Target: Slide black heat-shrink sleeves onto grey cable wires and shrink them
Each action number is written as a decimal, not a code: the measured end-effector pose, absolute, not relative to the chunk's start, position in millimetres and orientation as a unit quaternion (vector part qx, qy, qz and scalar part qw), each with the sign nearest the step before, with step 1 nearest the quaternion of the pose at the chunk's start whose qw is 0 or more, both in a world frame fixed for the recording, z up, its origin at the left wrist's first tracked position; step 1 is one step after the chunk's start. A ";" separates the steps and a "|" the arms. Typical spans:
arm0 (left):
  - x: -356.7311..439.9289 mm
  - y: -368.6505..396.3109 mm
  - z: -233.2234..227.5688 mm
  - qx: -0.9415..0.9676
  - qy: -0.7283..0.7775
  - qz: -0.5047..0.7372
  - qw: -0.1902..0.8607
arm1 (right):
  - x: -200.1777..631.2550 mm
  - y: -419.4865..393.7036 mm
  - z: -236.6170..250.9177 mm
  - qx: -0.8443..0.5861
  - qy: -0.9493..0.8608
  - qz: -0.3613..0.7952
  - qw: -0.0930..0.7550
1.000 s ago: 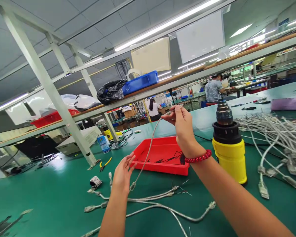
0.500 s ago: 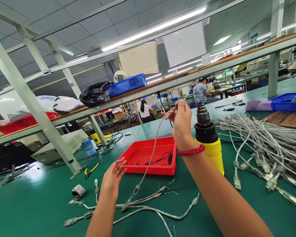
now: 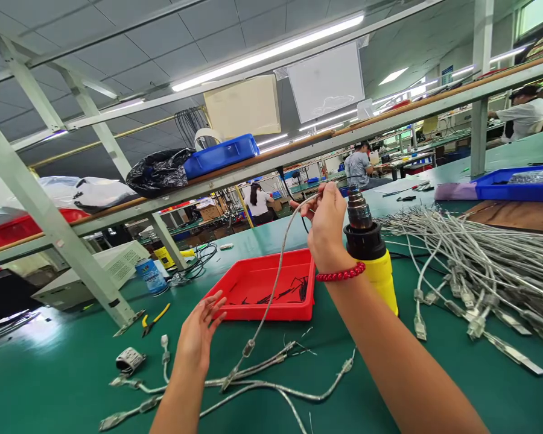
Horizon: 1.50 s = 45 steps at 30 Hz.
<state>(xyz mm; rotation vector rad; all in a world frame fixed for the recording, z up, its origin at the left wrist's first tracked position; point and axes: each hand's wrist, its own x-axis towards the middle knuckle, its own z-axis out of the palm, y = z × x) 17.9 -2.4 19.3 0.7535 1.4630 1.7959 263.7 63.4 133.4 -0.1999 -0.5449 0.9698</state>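
My right hand (image 3: 328, 223), with a red bead bracelet at the wrist, is closed on the upper end of a grey USB cable (image 3: 278, 271). The cable hangs down in a curve in front of the red tray (image 3: 266, 311), its plug end low over other cables. My left hand (image 3: 198, 334) holds nothing, fingers apart, near the tray's left front corner. Thin black pieces (image 3: 280, 295) lie inside the tray. Just right of my right hand stands a yellow heat gun (image 3: 382, 274), nozzle up. Several grey USB cables (image 3: 262, 381) lie on the bench below my hands.
A large bundle of grey cables (image 3: 479, 253) covers the right of the green bench. Yellow-handled cutters (image 3: 156, 319), a black-and-white roll (image 3: 130, 360) and a blue can (image 3: 151, 277) are at left. A shelf beam (image 3: 308, 147) crosses ahead. Other people sit farther back.
The whole view has shifted slightly, so the bench things appear farther left. My right hand keeps its hold on the cable, and my left hand stays free with its fingers apart.
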 end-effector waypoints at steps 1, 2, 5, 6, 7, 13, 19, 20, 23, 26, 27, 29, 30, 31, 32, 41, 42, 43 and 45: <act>17.6 -2.5 19.1 0.291 0.564 0.691 0.345 | 263.6 64.2 132.7 -0.094 -0.257 0.461 0.844; 17.4 -2.6 19.1 0.291 0.564 0.691 0.345 | 263.4 65.1 131.8 -0.093 -0.258 0.461 0.844; 17.9 -2.7 19.7 0.291 0.562 0.694 0.344 | 261.8 68.4 129.0 -0.091 -0.268 0.460 0.842; 18.4 -2.7 20.0 0.291 0.561 0.695 0.343 | 260.8 69.6 128.1 -0.091 -0.271 0.459 0.841; 18.8 -2.7 20.2 0.290 0.561 0.696 0.343 | 259.6 70.7 127.2 -0.091 -0.274 0.459 0.840; 20.3 -2.7 20.6 0.291 0.567 0.690 0.344 | 252.1 74.1 123.3 -0.084 -0.282 0.454 0.841; 20.0 -3.4 21.2 0.291 0.568 0.685 0.352 | 247.6 74.4 120.4 -0.077 -0.285 0.443 0.846; 19.6 -3.6 21.2 0.291 0.567 0.685 0.354 | 246.7 74.9 120.1 -0.076 -0.283 0.441 0.848; 18.4 -3.6 19.9 0.292 0.565 0.688 0.351 | 245.2 74.5 120.2 -0.081 -0.292 0.450 0.840; 19.7 -2.9 17.6 0.292 0.548 0.704 0.345 | 246.4 64.9 120.6 -0.069 -0.449 0.497 0.739; 21.0 -3.0 16.9 0.294 0.534 0.713 0.347 | 246.7 59.2 120.3 -0.057 -0.546 0.510 0.662; 24.1 -3.9 15.7 0.306 0.489 0.735 0.358 | 245.3 46.0 118.4 -0.025 -0.735 0.507 0.449; 25.6 -4.9 15.3 0.316 0.474 0.740 0.358 | 242.9 39.5 116.7 -0.010 -0.799 0.494 0.343; 26.7 -6.1 14.9 0.329 0.456 0.746 0.357 | 239.0 33.7 114.4 0.000 -0.838 0.476 0.266; 27.5 -7.8 14.6 0.344 0.436 0.751 0.357 | 233.8 28.8 111.7 0.004 -0.862 0.460 0.213; 25.7 -25.7 8.7 0.435 0.251 0.740 0.448 | 190.6 31.6 78.9 -0.030 -0.878 0.455 0.147; 25.7 -25.7 8.4 0.438 0.250 0.739 0.446 | 190.9 33.9 77.4 -0.027 -0.876 0.458 0.147; 25.8 -25.3 8.2 0.436 0.251 0.741 0.445 | 191.7 35.7 76.4 -0.026 -0.874 0.462 0.148; 26.4 -24.2 8.5 0.426 0.255 0.747 0.442 | 193.2 37.3 75.9 -0.026 -0.866 0.476 0.151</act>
